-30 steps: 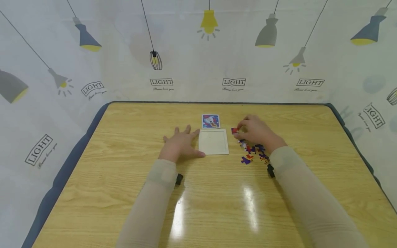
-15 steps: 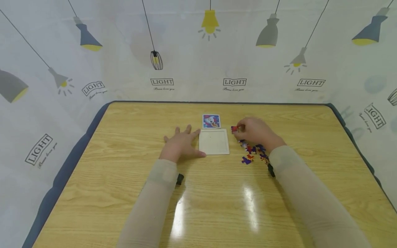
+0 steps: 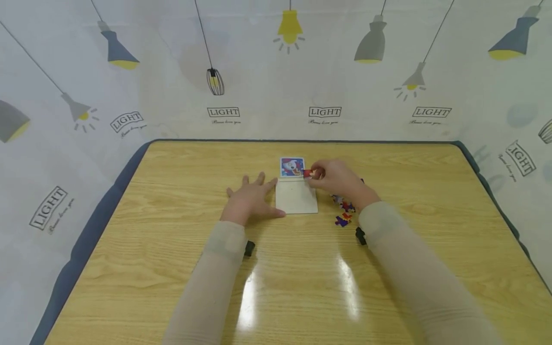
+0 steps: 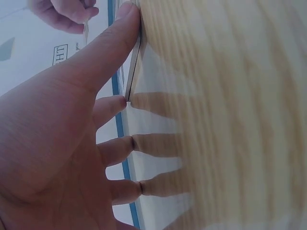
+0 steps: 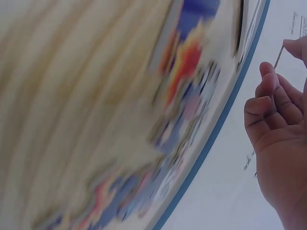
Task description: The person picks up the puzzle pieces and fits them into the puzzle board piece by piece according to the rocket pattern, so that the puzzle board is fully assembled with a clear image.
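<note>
My left hand [image 3: 251, 199] lies flat on the wooden table [image 3: 172, 268], fingers spread, its thumb against the left edge of a white square puzzle tray [image 3: 295, 197]. In the left wrist view the thumb [image 4: 103, 48] touches the tray's edge [image 4: 133, 62]. My right hand [image 3: 334, 178] pinches a red puzzle piece [image 3: 308, 173] above the tray's far right corner. In the right wrist view the piece [image 5: 278, 56] shows edge-on between my fingertips. A small picture card [image 3: 292, 167] lies just behind the tray.
Several loose puzzle pieces [image 3: 343, 213] lie on the table right of the tray, blurred in the right wrist view [image 5: 187, 91]. A lamp-printed curtain [image 3: 276, 72] surrounds the table on three sides. The table has a dark blue rim [image 3: 86, 235].
My right hand has carried the red piece leftward from above the loose pile to the tray's far right corner. The left hand has stayed flat beside the tray.
</note>
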Available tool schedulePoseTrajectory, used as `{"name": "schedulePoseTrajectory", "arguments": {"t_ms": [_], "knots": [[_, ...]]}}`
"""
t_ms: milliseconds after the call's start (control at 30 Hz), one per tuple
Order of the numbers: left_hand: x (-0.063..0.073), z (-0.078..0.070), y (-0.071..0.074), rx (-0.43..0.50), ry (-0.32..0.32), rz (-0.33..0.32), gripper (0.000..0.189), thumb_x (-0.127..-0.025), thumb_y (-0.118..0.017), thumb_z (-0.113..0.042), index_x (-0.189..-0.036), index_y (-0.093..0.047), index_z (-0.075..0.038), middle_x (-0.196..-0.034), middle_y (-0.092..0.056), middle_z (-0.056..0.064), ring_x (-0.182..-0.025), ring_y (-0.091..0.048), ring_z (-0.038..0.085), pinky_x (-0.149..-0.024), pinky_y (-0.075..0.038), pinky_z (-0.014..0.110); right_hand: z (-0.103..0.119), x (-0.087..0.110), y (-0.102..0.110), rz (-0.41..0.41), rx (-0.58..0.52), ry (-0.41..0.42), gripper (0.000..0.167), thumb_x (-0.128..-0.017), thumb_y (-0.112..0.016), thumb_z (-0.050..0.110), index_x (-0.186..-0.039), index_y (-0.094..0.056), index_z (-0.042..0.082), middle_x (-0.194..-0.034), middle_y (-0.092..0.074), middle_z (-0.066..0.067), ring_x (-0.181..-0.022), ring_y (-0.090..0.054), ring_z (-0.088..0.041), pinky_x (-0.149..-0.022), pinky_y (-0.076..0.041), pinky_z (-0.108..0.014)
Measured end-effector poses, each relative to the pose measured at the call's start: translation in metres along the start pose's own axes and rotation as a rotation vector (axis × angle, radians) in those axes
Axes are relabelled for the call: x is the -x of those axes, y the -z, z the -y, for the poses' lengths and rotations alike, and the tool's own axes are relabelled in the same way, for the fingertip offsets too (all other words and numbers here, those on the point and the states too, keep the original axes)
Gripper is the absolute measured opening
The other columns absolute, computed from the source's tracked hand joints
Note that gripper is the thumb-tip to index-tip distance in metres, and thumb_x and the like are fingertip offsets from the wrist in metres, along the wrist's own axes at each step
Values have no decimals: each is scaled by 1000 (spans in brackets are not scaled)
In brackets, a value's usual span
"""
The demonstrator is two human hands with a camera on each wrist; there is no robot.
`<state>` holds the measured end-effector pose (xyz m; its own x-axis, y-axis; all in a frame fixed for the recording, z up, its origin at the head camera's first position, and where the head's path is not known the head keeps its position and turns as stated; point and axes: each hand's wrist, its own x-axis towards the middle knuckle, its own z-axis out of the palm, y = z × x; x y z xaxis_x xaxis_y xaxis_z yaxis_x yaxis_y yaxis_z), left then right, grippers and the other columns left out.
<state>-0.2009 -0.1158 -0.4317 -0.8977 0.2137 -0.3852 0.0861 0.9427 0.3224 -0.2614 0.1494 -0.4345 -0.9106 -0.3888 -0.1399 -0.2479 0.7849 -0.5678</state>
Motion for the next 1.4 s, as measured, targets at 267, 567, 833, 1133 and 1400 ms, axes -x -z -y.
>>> {"name": "schedulePoseTrajectory", "arguments": {"t_ms": [267,567,833,1133,1400], "knots": [[0,0,1,-17,6,13,107,-83,-74,-76,-170,-21,-41,-182,-2,5,-165,5,50,-117,-3,90,28,-10,-23,26,-4,58,40,-98,-76,32,-128,-72,6,-96,-74,-6,-79,-64,-19,-67,-54,-29],[0,0,0,-41,-2,7,107,-84,-72,-78,-170,-21,-41,-182,-3,6,-165,3,51,-118,-6,90,43,-17,-39,64,42,13,31,-99,-75,35,-115,-72,9,-86,-68,-5,-74,-59,-18,-63,-49,-29],[4,-2,1,-30,-3,11,104,-86,-73,-75,-170,-22,-40,-182,-4,6,-165,4,50,-118,-5,90,45,-17,-47,69,59,8,27,-99,-74,36,-110,-73,11,-86,-68,-5,-75,-59,-19,-64,-50,-31],[2,-2,0,-41,2,22,104,-87,-71,-76,-170,-19,-41,-182,-2,5,-165,3,50,-118,-5,90,45,-20,-51,62,80,72,25,-101,-73,31,-113,-76,9,-94,-73,-6,-83,-64,-20,-75,-58,-34],[1,-1,0,-35,-5,15,105,-86,-72,-76,-170,-20,-41,-182,-2,6,-165,3,51,-118,-5,90,50,-20,-51,68,108,179,25,-104,-68,22,-121,-78,7,-119,-79,-10,-112,-72,-27,-104,-60,-41]]}}
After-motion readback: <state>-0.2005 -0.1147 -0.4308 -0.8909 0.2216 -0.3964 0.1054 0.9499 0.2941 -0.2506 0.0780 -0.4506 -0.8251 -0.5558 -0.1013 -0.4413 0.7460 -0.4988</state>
